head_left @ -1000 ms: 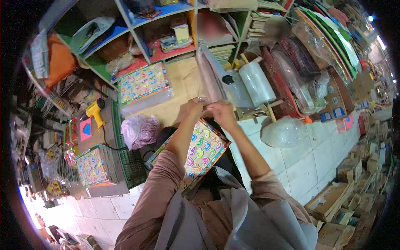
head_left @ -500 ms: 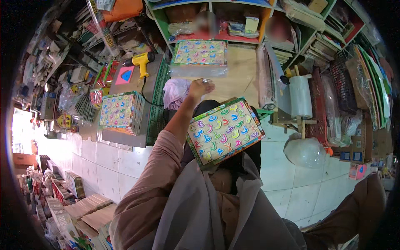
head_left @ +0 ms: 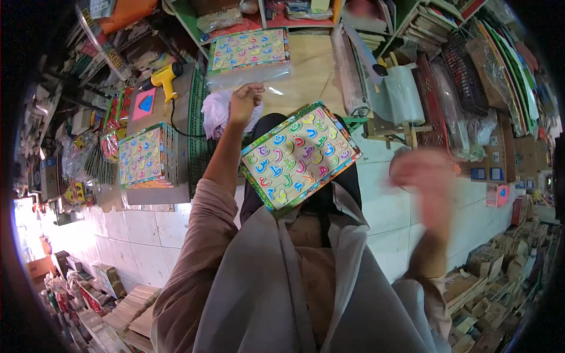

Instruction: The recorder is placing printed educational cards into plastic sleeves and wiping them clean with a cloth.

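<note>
A letter puzzle board (head_left: 300, 156) with colourful curved letters and a bright patterned border lies tilted across my lap, with neither hand on it. My left hand (head_left: 243, 105) is above the white cloth bundle (head_left: 213, 112), fingers curled and pressed together. Whether they pinch anything is too small to make out. Just beyond them, a clear plastic sheet (head_left: 259, 79) lies by a similar puzzle board (head_left: 249, 50) on the wooden table (head_left: 315, 70). Out to the right, over the floor, my right hand (head_left: 426, 176) is smeared by motion, so its fingers are unreadable.
At left, a stack of puzzle boards (head_left: 144, 159) stands on a grey surface near a yellow heat gun (head_left: 168, 79) with a black cord and a pink card (head_left: 144, 105). A plastic roll (head_left: 405, 97) stands at right. Shelves (head_left: 235, 26) line the back.
My right hand has swung up into view at the right. The whole view has shifted, bringing the table and lap board further left. My left hand stays near the cloth, fingers still curled.
</note>
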`<state>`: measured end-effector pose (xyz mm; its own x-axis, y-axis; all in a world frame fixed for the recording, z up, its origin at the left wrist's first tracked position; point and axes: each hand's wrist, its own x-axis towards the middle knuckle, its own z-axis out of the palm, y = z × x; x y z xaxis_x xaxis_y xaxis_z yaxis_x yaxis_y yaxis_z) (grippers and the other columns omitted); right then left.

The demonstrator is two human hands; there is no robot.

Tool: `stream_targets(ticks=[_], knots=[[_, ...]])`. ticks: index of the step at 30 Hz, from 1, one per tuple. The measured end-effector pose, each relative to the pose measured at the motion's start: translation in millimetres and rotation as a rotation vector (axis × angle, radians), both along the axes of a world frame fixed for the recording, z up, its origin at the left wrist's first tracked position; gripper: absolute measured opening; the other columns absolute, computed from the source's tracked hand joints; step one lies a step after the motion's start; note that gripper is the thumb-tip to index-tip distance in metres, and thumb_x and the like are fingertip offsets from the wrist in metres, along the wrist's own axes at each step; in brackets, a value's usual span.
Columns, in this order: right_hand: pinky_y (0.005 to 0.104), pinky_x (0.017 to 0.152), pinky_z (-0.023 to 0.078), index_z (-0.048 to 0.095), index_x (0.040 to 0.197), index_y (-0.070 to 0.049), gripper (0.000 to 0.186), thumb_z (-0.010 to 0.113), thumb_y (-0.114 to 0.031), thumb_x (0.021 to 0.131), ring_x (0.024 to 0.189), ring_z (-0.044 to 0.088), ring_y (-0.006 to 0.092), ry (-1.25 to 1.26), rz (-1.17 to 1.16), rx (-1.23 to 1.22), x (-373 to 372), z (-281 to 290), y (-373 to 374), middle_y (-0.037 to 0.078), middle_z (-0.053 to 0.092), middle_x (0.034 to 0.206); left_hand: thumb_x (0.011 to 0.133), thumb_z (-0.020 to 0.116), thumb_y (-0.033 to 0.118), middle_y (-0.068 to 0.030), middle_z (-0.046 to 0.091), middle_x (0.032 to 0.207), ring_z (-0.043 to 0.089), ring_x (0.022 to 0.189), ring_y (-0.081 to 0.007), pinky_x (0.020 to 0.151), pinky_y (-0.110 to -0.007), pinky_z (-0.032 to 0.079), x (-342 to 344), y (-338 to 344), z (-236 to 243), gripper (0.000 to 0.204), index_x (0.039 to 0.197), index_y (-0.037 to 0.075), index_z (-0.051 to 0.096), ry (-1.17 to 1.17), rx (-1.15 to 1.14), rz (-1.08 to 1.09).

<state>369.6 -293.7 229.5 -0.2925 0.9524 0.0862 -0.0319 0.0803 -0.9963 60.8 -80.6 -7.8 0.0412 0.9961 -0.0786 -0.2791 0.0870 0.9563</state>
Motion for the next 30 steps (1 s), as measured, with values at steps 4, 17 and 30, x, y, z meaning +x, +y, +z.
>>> stream_targets(ticks=[4,17,30], knots=[[0.0235,0.063,0.050,0.052,0.093,0.000,0.027,0.055,-0.025,0.083,0.068,0.058,0.0135,0.073,-0.078,-0.996,-27.5,-158.7,-22.0,0.006,0.057,0.079,0.078,0.055,0.008,-0.0081,0.057,0.091,0.053,0.069,-0.0118,0.064,-0.022,0.045,1.6,-0.9,15.1,0.029,0.106,0.001,0.053,0.090,-0.060,-0.118],[0.0323,0.065,0.052,0.052,0.093,-0.001,0.013,0.052,-0.007,0.081,0.069,0.060,0.0158,0.562,-0.438,-0.741,-27.7,-201.9,-5.5,0.006,0.059,0.081,0.072,0.054,0.004,-0.0165,0.051,0.107,0.054,0.089,-0.0331,0.074,-0.037,0.046,18.9,24.7,54.3,0.015,0.086,0.004,0.059,1.132,0.632,0.120],[0.0307,0.063,0.053,0.051,0.101,0.000,0.020,0.049,-0.005,0.082,0.074,0.061,0.0186,0.526,-0.198,-0.762,-16.9,-200.7,44.9,0.011,0.060,0.091,0.070,0.050,0.003,-0.0128,0.038,0.124,0.047,0.102,-0.0327,0.078,-0.039,0.045,22.0,25.8,91.2,0.052,0.121,0.005,0.038,1.334,0.676,-0.392]])
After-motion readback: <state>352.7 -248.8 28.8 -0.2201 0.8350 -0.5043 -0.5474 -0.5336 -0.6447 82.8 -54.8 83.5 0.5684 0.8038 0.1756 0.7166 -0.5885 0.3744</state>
